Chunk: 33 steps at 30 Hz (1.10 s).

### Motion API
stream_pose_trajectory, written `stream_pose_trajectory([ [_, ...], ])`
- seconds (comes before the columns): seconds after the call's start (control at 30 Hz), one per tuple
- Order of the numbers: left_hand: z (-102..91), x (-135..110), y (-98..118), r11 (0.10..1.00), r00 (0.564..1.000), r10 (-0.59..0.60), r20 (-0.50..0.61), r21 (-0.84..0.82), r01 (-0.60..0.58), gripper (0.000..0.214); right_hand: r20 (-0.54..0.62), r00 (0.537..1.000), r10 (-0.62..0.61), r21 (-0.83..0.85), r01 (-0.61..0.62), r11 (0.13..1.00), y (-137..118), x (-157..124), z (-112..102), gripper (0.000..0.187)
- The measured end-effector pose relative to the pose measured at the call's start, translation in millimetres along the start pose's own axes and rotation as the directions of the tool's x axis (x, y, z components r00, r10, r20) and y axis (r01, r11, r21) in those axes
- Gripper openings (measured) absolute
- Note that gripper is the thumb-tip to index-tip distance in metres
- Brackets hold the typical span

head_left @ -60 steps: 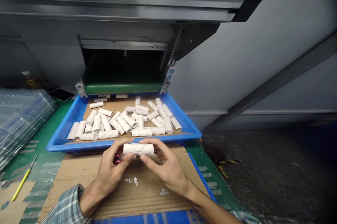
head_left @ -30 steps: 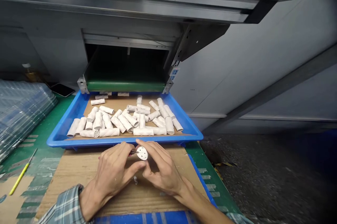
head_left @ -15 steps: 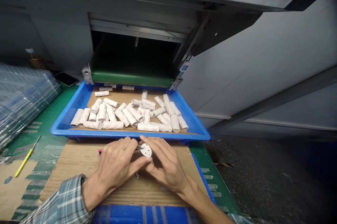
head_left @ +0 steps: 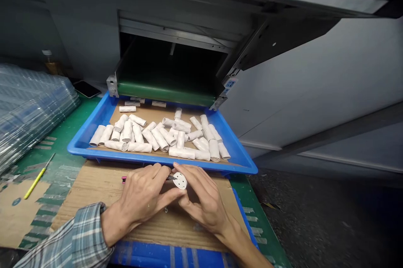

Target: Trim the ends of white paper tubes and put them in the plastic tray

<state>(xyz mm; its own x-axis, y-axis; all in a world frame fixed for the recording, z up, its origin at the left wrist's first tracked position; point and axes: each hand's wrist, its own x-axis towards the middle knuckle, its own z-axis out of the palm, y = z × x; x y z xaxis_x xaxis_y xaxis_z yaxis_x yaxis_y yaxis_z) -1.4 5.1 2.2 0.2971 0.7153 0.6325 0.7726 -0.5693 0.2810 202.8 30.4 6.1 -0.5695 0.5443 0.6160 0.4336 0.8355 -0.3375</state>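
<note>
The person's two hands work close together just above the cardboard. The right hand [head_left: 201, 201] is curled around a short white cylinder [head_left: 180, 180], fingertips over its top, holding it with one round end turned up toward the camera, and that end shows small dark holes. The left hand [head_left: 141, 199] is closed on a slim pink-handled tool [head_left: 124, 180]: the pink end pokes out on the far side of the hand, while a dark metal tip reaches to the cylinder's rim, and the left thumb stretches across just below it.

Under both hands lies a sheet of brown cardboard [head_left: 94, 184], and a plaid sleeve [head_left: 72, 238] covers the left forearm. Right in front of the fingers sits a blue tray [head_left: 157, 161] lined with cardboard, holding a loose heap of similar white tubes [head_left: 147, 142], some lying crossways. Beyond the tray runs a green conveyor belt [head_left: 165, 94] coming out of a dark opening in a grey metal housing. Off to the left on the green table [head_left: 63, 167] are a yellow-handled tool [head_left: 37, 182], a stack of clear plastic sheets [head_left: 28, 113] and, farther back, a phone [head_left: 86, 89].
</note>
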Motion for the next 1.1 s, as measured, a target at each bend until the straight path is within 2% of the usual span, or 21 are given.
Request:
stream_pose_trajectory([
  [0.27, 0.2, 1.8, 0.1, 0.999, 0.999, 0.029, -0.013, 0.035, -0.028, 0.049, -0.014, 1.000, -0.010, -0.020, 0.009, 1.000, 0.1, 0.7, -0.1, 0.068],
  [0.57, -3.2, 2.5, -0.7, 0.998, 0.999, 0.025, -0.033, -0.057, -0.027, 0.044, -0.011, 0.998, 0.059, 0.216, -0.055, 0.975, 6.5, -4.1, -2.0, 0.049],
  [0.9, -3.8, 1.5, -1.5, 0.999, 0.999, 0.025, -0.041, -0.029, -0.026, 0.044, -0.037, 0.997, 0.067, 0.113, -0.063, 0.992, 8.5, -9.3, -6.5, 0.050],
  [1.1, -4.5, 2.0, -0.2, 0.999, 0.998, 0.043, -0.038, -0.024, -0.044, 0.044, -0.091, 0.993, 0.074, 0.114, -0.063, 0.991, 3.8, -5.7, -9.9, 0.039],
])
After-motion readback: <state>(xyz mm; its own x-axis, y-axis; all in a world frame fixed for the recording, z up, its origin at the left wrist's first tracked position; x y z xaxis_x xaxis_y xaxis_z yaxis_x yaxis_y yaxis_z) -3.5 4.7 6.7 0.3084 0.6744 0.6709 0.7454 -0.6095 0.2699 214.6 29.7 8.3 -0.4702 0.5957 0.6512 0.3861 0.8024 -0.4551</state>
